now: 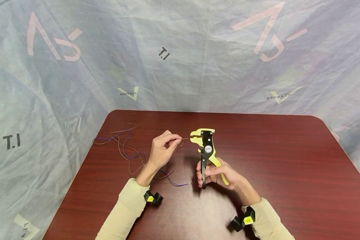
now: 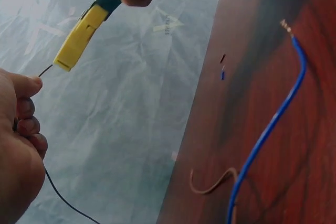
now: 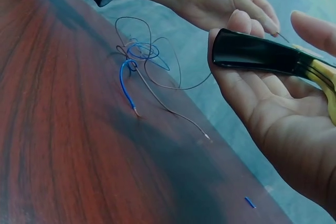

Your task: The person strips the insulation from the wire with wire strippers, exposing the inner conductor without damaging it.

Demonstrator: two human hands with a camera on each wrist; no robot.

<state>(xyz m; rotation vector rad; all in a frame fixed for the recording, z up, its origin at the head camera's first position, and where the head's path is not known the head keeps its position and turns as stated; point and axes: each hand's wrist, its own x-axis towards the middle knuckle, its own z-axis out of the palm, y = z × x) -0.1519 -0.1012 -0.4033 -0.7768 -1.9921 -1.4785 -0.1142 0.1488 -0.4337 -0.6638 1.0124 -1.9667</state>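
Note:
My left hand (image 1: 163, 150) pinches a thin brown wire (image 1: 184, 138) between thumb and forefinger, its end pointing into the stripper's mouth. In my right hand (image 1: 223, 175) is a yellow and black wire stripper (image 1: 208, 141), held upright with the fingers around its spread handles. The left wrist view has the brown wire running from the fingertips to the yellow head (image 2: 79, 40) of the tool. A blue wire (image 1: 177, 184) with bare, twisted copper at its end lies below the hands. The black handle (image 3: 257, 51) crosses the right fingers in the right wrist view.
Loose brown and blue wires (image 1: 124, 153) tangle across the left of the dark red table (image 1: 276, 160). A short blue piece of insulation (image 2: 222, 75) and a brown bit (image 2: 222, 58) lie on the tabletop. A grey printed cloth (image 1: 180, 76) hangs behind the table.

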